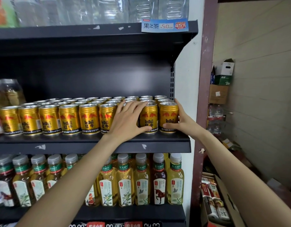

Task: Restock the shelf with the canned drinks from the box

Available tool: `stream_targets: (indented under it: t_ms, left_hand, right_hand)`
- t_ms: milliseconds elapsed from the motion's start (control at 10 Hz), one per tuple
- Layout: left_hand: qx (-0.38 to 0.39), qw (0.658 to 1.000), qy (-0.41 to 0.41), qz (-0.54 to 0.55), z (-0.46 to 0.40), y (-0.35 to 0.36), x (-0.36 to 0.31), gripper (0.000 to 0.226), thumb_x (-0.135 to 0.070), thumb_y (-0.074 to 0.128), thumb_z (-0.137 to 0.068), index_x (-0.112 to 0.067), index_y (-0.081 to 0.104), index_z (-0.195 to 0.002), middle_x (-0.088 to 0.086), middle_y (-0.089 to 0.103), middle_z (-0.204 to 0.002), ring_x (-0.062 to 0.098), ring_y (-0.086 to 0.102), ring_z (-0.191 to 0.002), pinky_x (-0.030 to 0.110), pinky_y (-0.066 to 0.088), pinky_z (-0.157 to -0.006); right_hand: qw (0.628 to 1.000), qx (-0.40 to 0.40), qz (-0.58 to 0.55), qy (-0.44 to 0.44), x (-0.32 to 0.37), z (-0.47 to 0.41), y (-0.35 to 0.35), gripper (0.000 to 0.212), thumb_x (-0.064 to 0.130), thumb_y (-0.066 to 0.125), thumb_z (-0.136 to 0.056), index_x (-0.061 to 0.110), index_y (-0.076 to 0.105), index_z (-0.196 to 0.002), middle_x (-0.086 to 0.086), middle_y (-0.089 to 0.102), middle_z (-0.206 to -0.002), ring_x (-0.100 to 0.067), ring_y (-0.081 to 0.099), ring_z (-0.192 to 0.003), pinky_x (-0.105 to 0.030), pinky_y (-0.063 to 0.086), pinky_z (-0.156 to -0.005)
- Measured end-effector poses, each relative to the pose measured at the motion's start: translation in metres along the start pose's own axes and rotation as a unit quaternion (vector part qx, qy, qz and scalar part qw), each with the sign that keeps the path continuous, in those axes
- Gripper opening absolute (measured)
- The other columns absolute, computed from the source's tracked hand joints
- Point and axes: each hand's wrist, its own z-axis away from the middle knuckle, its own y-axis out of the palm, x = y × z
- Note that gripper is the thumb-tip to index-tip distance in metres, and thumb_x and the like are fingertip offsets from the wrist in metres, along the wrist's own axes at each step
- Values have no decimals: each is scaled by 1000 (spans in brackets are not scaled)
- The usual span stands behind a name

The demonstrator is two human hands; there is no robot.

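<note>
Head view: gold cans (92, 117) ranked on middle shelf (174, 142). Left hand (128, 119) spread wide, cupping can (148, 117); right hand (182, 119) wrapped around end can (168, 117). Risk: uneven push toppling front row. Box (223, 202) at lower right.

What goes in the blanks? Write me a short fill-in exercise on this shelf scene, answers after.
1. The cans on the middle shelf are ____ in colour.
2. The right hand touches the can at the row's ____ end.
3. The shelf below the cans holds ____ of tea.
4. The left hand lies ____ over the cans' fronts.

Answers: gold; right; bottles; flat
</note>
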Motion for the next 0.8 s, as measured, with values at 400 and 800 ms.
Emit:
stream_targets:
  t_ms: [400, 800]
  left_hand:
    - [-18, 999, 13, 24, 2, 4, 3, 86, -69, 54, -75, -28, 25, -145, 1, 39, -143, 20, 31, -135, 40, 4, -116]
    - [-142, 984, -18, 101, 22, -14, -12, 58, -54, 41, -89, -21, 43, -137, 0, 50, -137, 17, 39, -131, 43, 19, -116]
  right_hand:
    - [999, -35, 21, -12, -4, -2, 2, 104, 12, 73, -78, 30, -1, -149, 2, 35, -147, -8, 43, -118, -8, 42, -84]
    - [962, -177, 120, -169, 20, 34, 13, 82, 32, 67, -84, 28, 16, -148, 8, 21, -154, 2, 22, -133, -17, 22, -105]
